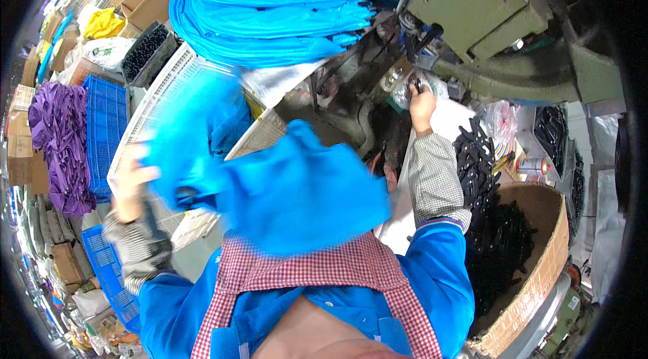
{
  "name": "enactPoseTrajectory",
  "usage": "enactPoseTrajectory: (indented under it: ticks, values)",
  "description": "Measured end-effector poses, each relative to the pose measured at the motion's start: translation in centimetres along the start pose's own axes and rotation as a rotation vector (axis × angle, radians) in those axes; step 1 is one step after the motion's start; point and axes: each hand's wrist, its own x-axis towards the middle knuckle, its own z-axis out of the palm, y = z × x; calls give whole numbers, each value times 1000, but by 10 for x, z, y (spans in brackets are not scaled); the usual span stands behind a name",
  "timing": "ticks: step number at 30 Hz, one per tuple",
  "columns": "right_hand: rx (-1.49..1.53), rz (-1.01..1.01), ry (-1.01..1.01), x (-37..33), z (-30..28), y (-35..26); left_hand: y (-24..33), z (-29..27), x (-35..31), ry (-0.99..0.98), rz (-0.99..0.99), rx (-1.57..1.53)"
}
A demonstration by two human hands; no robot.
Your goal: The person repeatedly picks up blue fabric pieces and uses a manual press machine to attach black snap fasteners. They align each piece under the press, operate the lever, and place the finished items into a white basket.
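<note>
While the right hand (422,108) pinches a small dark piece (416,84) near the green machine (466,4) at upper right, blur hides whether the left hand (130,183), left of centre, grips the blue cloth (304,190) mid-frame, though positioning seems underway, the next move likely needing a steady pinch.

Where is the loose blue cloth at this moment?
In the head view, the loose blue cloth is near the centre, overlapping the red checked apron, with the blurred left hand by its left end.
</note>
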Motion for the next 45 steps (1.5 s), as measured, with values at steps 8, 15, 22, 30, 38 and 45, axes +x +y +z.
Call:
enactPoseTrajectory:
  ticks: [8, 15, 22, 30, 38, 45]
  values:
    - [141, 270, -9, -9, -21, -30, -45, 176, 44, -662, -304, -233]
    - [1494, 454, -325, -10, -91, -101, -48, 191, 85, -792, -36, -141]
    - [1234, 422, -335, -6, -94, -104, -38, 197, 119, -966, -116, -115]
    - [1437, 476, -62, -17, -88, -93, -34, 220, 160, -1142, -30, -100]
    - [1138, 529, -349, -7, -115, -130, -44, 228, 174, -1058, 13, -115]
    - [1725, 757, -10, -67, -86, -94, -39, 243, 183, -1070, 167, -102]
